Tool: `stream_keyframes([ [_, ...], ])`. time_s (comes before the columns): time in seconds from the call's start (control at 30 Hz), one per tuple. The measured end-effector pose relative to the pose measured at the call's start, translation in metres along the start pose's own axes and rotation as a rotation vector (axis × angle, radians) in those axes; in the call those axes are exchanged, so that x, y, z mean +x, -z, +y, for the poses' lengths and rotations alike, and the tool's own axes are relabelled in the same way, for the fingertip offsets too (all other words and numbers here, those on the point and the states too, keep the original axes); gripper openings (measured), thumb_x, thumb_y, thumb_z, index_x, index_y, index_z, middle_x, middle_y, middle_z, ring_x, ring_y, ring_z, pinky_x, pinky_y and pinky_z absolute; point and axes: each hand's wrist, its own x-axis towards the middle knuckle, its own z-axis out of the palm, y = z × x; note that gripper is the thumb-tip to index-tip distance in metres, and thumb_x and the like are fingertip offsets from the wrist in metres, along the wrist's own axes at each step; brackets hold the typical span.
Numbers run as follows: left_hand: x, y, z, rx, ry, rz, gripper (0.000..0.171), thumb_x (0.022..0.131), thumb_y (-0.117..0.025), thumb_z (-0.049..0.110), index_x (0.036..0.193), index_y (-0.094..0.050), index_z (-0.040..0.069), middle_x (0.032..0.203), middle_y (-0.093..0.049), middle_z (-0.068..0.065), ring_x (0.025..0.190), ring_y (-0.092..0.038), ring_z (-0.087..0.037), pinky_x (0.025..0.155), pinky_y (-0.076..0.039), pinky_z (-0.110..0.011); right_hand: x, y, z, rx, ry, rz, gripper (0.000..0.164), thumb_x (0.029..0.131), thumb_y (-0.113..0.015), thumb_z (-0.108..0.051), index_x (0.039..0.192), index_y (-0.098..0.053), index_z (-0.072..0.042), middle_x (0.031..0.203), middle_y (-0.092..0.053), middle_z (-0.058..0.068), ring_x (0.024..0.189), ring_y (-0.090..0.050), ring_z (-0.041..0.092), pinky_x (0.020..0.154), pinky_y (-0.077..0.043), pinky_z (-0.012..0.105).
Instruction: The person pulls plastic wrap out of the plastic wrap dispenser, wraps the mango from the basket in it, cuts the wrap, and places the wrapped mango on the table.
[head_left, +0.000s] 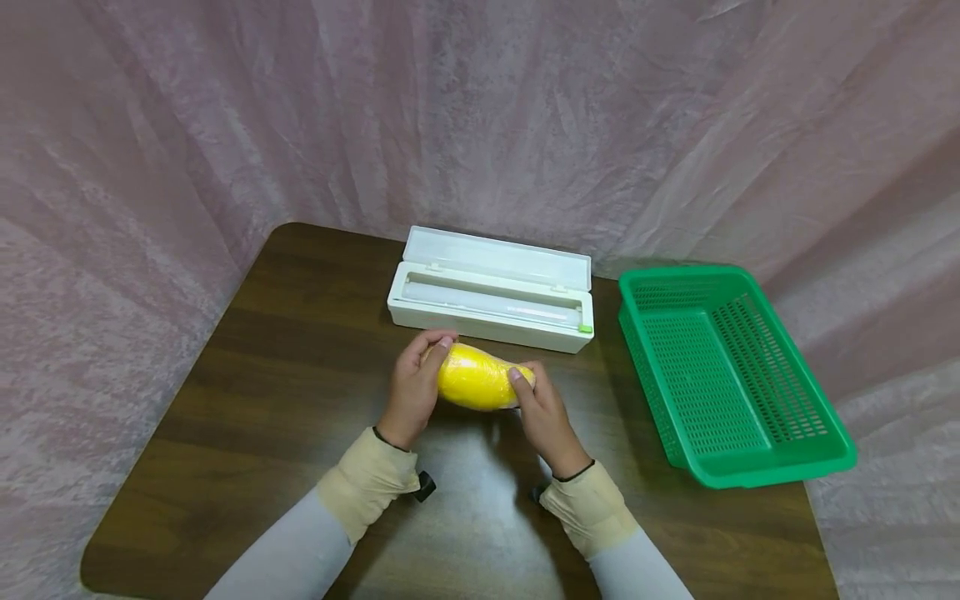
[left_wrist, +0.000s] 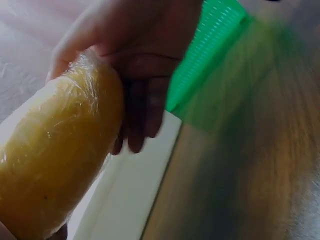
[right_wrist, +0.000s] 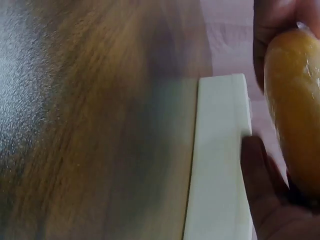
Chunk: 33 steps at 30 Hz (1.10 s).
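Note:
A yellow fruit (head_left: 477,379), smooth and rather mango-shaped, is wrapped in clear cling film and held above the table between both hands. My left hand (head_left: 414,385) grips its thicker end, the thumb lying on top. At the narrower end my right hand (head_left: 546,415) pinches it, thumb on the near side. The left wrist view shows the film bunched and wrinkled on the fruit (left_wrist: 55,145) near the right hand (left_wrist: 145,45). Just behind the hands stands a long white cling film dispenser (head_left: 487,327), its lid (head_left: 497,257) up and a film roll (head_left: 487,302) inside.
To the right, a green perforated plastic basket (head_left: 678,417) stands by the edge of the dark wooden table (head_left: 300,350). A pinkish curtain (head_left: 480,125) hangs behind the table and along its sides.

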Motion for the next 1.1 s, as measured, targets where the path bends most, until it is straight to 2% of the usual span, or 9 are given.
stream_keyframes([
  [0.07, -0.002, -0.002, -0.004, 0.045, 0.03, 0.007, 0.029, 0.098, -0.054, 0.031, 0.11, -0.062, 0.006, 0.112, -0.057, -0.013, 0.086, -0.054, -0.027, 0.068, -0.049, -0.033, 0.004, -0.004, 0.012, -0.029, 0.026, 0.061, 0.016, 0.101, -0.047, -0.017, 0.111, -0.05, -0.005, 0.099, -0.056, 0.009, 0.086, -0.052, 0.023, 0.074, -0.044, 0.04],
  [0.2, -0.006, -0.007, -0.013, 0.142, 0.081, 0.036, 0.03, 0.098, -0.053, 0.035, 0.107, -0.066, 0.01, 0.108, -0.059, -0.002, 0.085, -0.054, -0.024, 0.067, -0.048, -0.036, 0.012, -0.011, 0.028, -0.131, 0.153, 0.196, 0.015, 0.099, -0.052, -0.017, 0.11, -0.058, -0.008, 0.109, -0.057, 0.003, 0.096, -0.052, 0.019, 0.081, -0.044, 0.039],
  [0.3, -0.007, -0.01, -0.018, 0.213, 0.092, 0.072, 0.028, 0.098, -0.052, 0.033, 0.104, -0.068, 0.012, 0.106, -0.059, 0.001, 0.087, -0.054, -0.022, 0.068, -0.047, -0.038, 0.014, -0.015, 0.033, -0.215, 0.216, 0.26, 0.015, 0.099, -0.052, -0.02, 0.099, -0.064, -0.011, 0.1, -0.058, 0.0, 0.092, -0.053, 0.016, 0.081, -0.044, 0.039],
  [0.37, -0.007, -0.011, -0.021, 0.247, 0.109, 0.08, 0.025, 0.098, -0.051, 0.032, 0.102, -0.069, 0.014, 0.104, -0.06, 0.002, 0.086, -0.054, -0.021, 0.067, -0.048, -0.038, 0.015, -0.017, 0.036, -0.277, 0.221, 0.276, 0.017, 0.099, -0.051, -0.022, 0.093, -0.065, -0.013, 0.094, -0.058, -0.002, 0.086, -0.054, 0.015, 0.077, -0.045, 0.038],
  [0.53, -0.005, -0.01, -0.028, 0.307, 0.167, 0.063, 0.023, 0.099, -0.049, 0.029, 0.099, -0.067, 0.017, 0.1, -0.062, 0.002, 0.08, -0.056, -0.02, 0.064, -0.048, -0.036, 0.017, -0.021, 0.042, -0.408, 0.183, 0.276, 0.021, 0.1, -0.047, -0.019, 0.09, -0.064, -0.011, 0.09, -0.057, 0.0, 0.079, -0.053, 0.015, 0.071, -0.047, 0.036],
  [0.7, -0.002, -0.011, -0.035, 0.351, 0.193, 0.076, 0.024, 0.099, -0.047, 0.029, 0.096, -0.066, 0.015, 0.096, -0.062, -0.001, 0.075, -0.055, -0.021, 0.062, -0.047, -0.035, 0.021, -0.023, 0.045, -0.478, 0.128, 0.271, 0.023, 0.1, -0.044, -0.016, 0.088, -0.063, -0.01, 0.086, -0.055, 0.002, 0.073, -0.051, 0.015, 0.066, -0.047, 0.034],
  [0.87, 0.001, -0.01, -0.04, 0.382, 0.221, 0.035, 0.025, 0.1, -0.045, 0.029, 0.096, -0.066, 0.016, 0.096, -0.061, -0.003, 0.077, -0.054, -0.022, 0.064, -0.046, -0.036, 0.025, -0.02, 0.045, -0.502, 0.054, 0.233, 0.023, 0.1, -0.045, -0.016, 0.088, -0.064, -0.01, 0.088, -0.058, 0.002, 0.077, -0.053, 0.016, 0.072, -0.047, 0.036],
  [0.97, 0.007, -0.007, -0.042, 0.454, 0.187, -0.035, 0.028, 0.102, -0.043, 0.032, 0.101, -0.067, 0.017, 0.102, -0.059, -0.001, 0.084, -0.053, -0.02, 0.071, -0.045, -0.037, 0.028, -0.016, 0.046, -0.48, 0.001, 0.21, 0.024, 0.1, -0.046, -0.019, 0.09, -0.066, -0.01, 0.091, -0.061, 0.002, 0.082, -0.055, 0.018, 0.077, -0.047, 0.039],
  [1.1, 0.013, -0.003, -0.043, 0.581, 0.076, -0.108, 0.029, 0.102, -0.044, 0.032, 0.107, -0.067, 0.016, 0.108, -0.057, 0.0, 0.092, -0.051, -0.016, 0.078, -0.043, -0.038, 0.033, -0.013, 0.049, -0.443, -0.037, 0.206, 0.026, 0.1, -0.047, -0.025, 0.092, -0.068, -0.012, 0.094, -0.062, 0.003, 0.086, -0.056, 0.019, 0.081, -0.045, 0.04],
])
